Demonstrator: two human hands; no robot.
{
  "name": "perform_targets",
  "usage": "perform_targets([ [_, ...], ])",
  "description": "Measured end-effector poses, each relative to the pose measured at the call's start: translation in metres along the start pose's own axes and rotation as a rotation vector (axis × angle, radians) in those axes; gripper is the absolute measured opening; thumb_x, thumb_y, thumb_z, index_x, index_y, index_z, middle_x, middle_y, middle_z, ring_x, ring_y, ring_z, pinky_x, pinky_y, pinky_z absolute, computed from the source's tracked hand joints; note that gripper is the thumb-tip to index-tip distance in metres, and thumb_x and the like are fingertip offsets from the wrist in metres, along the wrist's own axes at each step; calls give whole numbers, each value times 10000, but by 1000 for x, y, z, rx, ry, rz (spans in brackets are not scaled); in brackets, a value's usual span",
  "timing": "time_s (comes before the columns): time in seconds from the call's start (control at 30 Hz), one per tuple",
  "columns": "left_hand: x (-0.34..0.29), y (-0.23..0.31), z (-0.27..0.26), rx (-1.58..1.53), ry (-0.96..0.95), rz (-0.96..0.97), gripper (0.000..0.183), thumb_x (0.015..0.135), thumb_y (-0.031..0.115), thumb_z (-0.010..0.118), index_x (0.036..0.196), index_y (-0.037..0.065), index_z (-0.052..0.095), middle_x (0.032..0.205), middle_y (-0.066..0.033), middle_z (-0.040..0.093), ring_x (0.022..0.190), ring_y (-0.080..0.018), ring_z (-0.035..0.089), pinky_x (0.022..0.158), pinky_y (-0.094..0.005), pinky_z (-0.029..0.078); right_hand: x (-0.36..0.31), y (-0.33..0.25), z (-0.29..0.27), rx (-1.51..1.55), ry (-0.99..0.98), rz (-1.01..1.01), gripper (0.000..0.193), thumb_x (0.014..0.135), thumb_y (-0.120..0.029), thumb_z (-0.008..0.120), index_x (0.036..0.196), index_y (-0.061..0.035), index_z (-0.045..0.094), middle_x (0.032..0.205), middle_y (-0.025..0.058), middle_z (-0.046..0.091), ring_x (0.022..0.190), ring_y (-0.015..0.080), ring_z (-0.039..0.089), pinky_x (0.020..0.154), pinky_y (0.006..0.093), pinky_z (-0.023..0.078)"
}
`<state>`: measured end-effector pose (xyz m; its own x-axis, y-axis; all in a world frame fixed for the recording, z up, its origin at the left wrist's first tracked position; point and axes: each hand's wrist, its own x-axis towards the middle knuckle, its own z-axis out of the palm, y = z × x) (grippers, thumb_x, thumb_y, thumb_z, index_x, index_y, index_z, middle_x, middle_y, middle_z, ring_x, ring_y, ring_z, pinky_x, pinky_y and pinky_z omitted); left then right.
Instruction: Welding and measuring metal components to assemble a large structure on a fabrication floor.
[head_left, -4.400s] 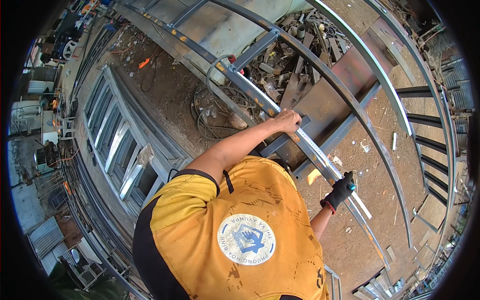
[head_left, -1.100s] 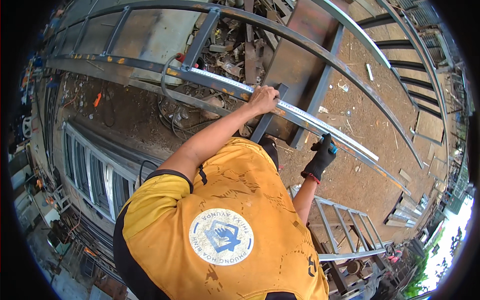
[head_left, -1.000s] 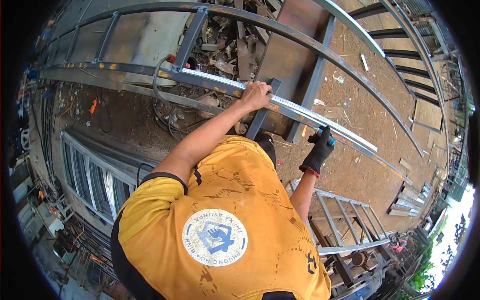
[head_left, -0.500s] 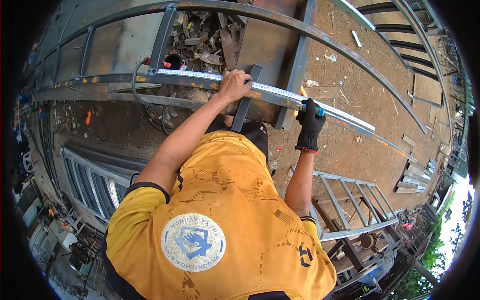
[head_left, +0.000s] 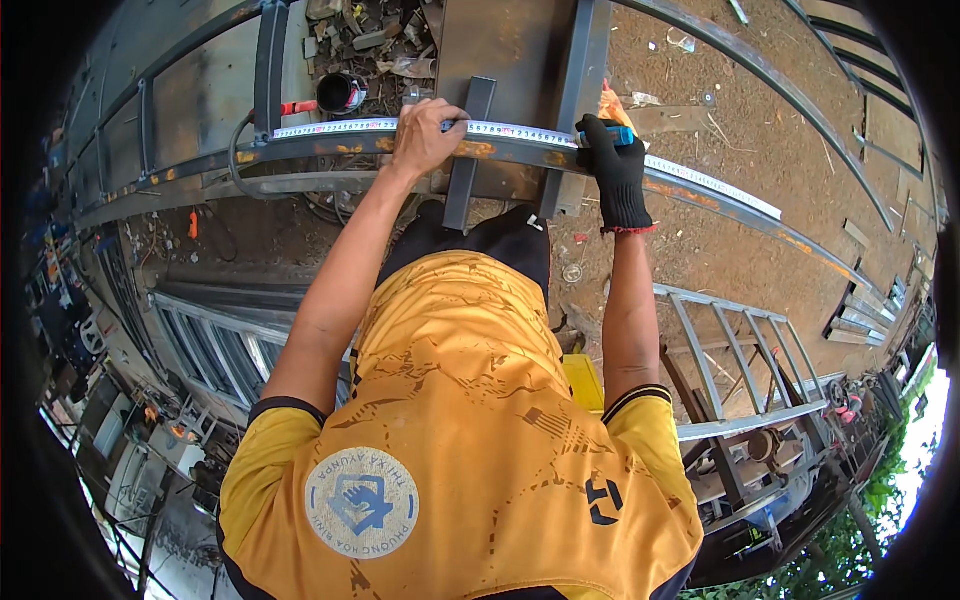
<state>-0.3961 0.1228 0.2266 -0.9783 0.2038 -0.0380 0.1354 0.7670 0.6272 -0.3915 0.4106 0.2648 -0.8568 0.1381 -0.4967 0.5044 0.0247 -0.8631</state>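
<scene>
A white ruler strip [head_left: 705, 184] with printed markings lies along a rust-spotted steel bar [head_left: 690, 197] running across in front of me. My left hand [head_left: 425, 140] is bare. Its fingers curl over the strip and bar, closed on a small dark-blue object [head_left: 455, 126], too covered to name. In a black knitted glove, my right hand [head_left: 614, 170] grips a small blue tool [head_left: 622, 135] beside the strip; its kind is hidden by the fingers. Between my hands a short dark square tube [head_left: 468, 180] crosses the bar.
A ladder-like metal frame [head_left: 745, 362] lies at right. Window-like framed panels [head_left: 205, 335] stand at left. Farther off are a black cup [head_left: 340, 93], scrap pieces [head_left: 370, 40] and curved frame bars [head_left: 770, 80]. A cable [head_left: 236, 150] loops by the bar at left.
The bar and strip sit farther left in view as my head shifts. My left hand has slid left relative to the cross tube, and the gloved hand now shows more of the blue tool.
</scene>
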Motion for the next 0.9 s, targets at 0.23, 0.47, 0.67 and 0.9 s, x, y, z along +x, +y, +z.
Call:
perform_targets([
  [0.23, 1, 3, -2, 11, -21, -13, 96, 780, 155, 685, 821, 86, 737, 776, -44, 657, 815, -239, 628, 756, -380, 430, 6, 17, -7, -160, -59, -39, 318, 886, -325, 707, 921, -9, 729, 692, 12, 648, 614, 92, 605, 562, 247, 479],
  [0.47, 1, 7, -1, 29, -6, -45, 79, 762, 151, 685, 787, 96, 736, 777, -13, 661, 798, -219, 615, 788, -371, 405, 5, 7, -8, -201, -129, -41, 284, 900, -261, 706, 984, 10, 729, 726, 17, 661, 624, 86, 602, 572, 239, 482],
  [0.67, 0, 10, -1, 40, 33, -29, 53, 743, 132, 691, 766, 99, 725, 767, -3, 656, 778, -206, 609, 792, -355, 395, 1, 6, -12, -227, -187, -68, 268, 906, -214, 696, 1023, 26, 718, 757, 50, 682, 643, 95, 622, 590, 250, 502],
  [0.9, 0, 9, 0, 45, 48, -22, 39, 733, 124, 696, 756, 99, 716, 757, 7, 648, 772, -195, 606, 798, -345, 390, 0, 13, -10, -269, -185, -180, 231, 912, -160, 682, 1029, 37, 712, 791, 72, 694, 671, 119, 646, 621, 258, 526],
])
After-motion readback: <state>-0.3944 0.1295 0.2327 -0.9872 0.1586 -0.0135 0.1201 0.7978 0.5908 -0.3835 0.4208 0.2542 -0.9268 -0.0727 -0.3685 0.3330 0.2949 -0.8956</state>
